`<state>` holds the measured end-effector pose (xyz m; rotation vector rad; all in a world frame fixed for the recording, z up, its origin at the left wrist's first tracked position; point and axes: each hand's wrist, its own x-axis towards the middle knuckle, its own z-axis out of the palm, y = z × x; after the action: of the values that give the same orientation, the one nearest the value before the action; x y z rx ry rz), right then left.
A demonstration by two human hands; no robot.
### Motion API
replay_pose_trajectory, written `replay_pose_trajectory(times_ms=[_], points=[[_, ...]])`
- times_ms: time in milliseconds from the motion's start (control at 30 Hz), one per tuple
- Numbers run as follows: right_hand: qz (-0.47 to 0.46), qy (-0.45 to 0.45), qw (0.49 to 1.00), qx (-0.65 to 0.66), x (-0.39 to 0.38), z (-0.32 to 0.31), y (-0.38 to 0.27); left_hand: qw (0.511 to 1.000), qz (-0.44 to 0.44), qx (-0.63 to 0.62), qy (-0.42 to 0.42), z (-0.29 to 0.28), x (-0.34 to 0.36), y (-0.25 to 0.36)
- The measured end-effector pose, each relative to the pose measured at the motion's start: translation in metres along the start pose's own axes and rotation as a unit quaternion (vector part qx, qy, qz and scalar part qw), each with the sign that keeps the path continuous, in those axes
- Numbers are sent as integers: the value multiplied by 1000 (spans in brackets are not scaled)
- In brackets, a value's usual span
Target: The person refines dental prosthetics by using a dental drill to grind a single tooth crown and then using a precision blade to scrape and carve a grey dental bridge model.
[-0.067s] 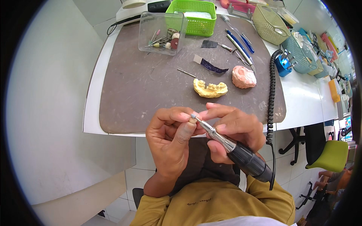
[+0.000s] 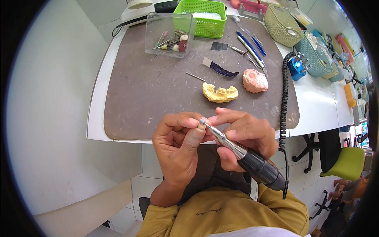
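Head: right hand [image 2: 254, 132] grips black-and-silver metal handpiece [image 2: 240, 152] below yellow plaster arch [image 2: 220, 95], left hand [image 2: 175, 149] pinches blue-grey nub [image 2: 202, 121], apparently grinding, next needing steadiness

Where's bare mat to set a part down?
Widest: left side of the mat, below the clear box, left of the yellow dental model. Narrower: between the pink lump and coiled cord. Crowded: upper right, around slim tools; near edge's middle, covered by left hand and right hand.
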<state>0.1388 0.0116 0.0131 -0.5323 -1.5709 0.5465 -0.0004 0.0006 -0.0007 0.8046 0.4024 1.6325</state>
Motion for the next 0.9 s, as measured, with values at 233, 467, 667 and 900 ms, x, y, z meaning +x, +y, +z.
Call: replay_pose_trajectory(times_ms=[233, 467, 667, 900], points=[[-24, -12, 1000, 0, 0, -2, 1, 1000, 2, -3, -1, 2, 1, 0], [-21, -28, 999, -12, 2, -4, -1, 1000, -2, -11, -2, 3, 1, 0], [-30, -54, 998, -2, 1, -7, 2, 1000, -1, -8, -4, 2, 1, 0], [-33, -43, 999, 9, -2, -6, 4, 1000, 0, 0, -4, 1, 1, -2]])
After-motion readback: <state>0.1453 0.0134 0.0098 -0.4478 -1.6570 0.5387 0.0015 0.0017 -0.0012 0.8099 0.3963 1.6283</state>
